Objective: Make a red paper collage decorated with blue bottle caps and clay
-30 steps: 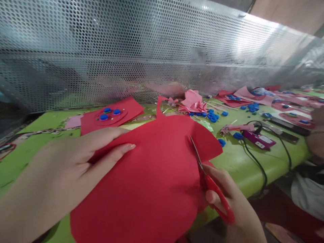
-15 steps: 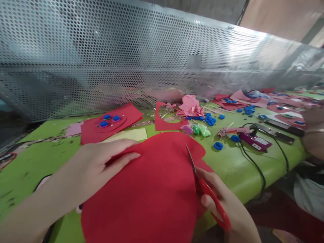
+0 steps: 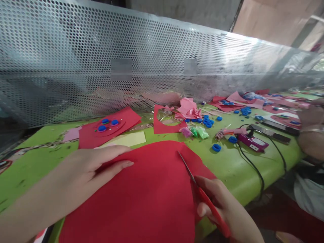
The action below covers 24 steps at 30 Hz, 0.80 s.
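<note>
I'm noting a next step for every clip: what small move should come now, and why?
Probably one short snip: the right hand holds the red-handled scissors, whose visible blade lies over the red paper, its tip short of the far edge, while the left hand pinches the paper's left side.

A green bench (image 3: pixel 235 175) runs off to the right, glossy and rounded at its front edge, worn and flaking at the left. Along its back stands a perforated metal screen (image 3: pixel 157 50), with white glare (image 3: pixel 238 49) towards the right. Above it show a grey wall (image 3: pixel 184 13) and a paler, pinkish wall (image 3: pixel 265 20). The floor (image 3: pixel 273 216) looks dark red.
</note>
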### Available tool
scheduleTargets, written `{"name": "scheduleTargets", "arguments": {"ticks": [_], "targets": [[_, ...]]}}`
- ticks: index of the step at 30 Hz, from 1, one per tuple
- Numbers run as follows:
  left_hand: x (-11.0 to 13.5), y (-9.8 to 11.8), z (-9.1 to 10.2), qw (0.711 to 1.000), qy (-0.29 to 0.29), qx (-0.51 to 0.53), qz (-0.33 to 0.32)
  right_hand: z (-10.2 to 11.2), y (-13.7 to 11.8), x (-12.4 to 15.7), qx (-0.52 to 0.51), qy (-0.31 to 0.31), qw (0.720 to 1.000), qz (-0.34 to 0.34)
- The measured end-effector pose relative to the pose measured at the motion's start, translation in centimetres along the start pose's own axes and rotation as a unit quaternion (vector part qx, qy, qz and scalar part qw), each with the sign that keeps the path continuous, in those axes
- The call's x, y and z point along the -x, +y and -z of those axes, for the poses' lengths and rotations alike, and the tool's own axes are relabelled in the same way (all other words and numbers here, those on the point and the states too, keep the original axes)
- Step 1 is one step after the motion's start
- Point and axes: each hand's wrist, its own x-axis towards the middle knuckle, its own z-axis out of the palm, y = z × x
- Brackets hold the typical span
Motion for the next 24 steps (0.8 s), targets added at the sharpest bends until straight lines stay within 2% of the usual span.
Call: {"name": "scheduleTargets", "arguments": {"ticks": [7, 10, 14, 16, 19, 24], "targets": [[-0.5, 0.8, -0.2, 0.999, -0.017, 0.044, 0.0, 0.4, -1.8, -0.4, 0.048, 0.028, 0.997, 0.057], [-0.4, 0.7, 0.0, 0.998, -0.027, 0.054, 0.014, 0.4, -1.5, -0.2, 0.078, 0.051, 0.993, 0.07], [-0.3, 0.7, 0.6, 0.994, -0.083, 0.059, 0.025, 0.4, -0.7, 0.1, 0.094, 0.058, 0.99, 0.082], [-0.3, 0.9, 0.8, 0.994, -0.091, 0.06, 0.024, 0.3, -0.7, 0.2, 0.095, 0.061, 0.991, 0.076], [-0.5, 1.2, 0.9, 0.993, -0.089, 0.069, 0.019, 0.4, -1.2, 0.0, 0.075, 0.041, 0.995, 0.057], [-0.4, 1.1, 1.1, 0.994, -0.092, 0.051, 0.03, 0.6, -1.6, -0.1, 0.019, -0.026, 0.999, 0.023]]}}
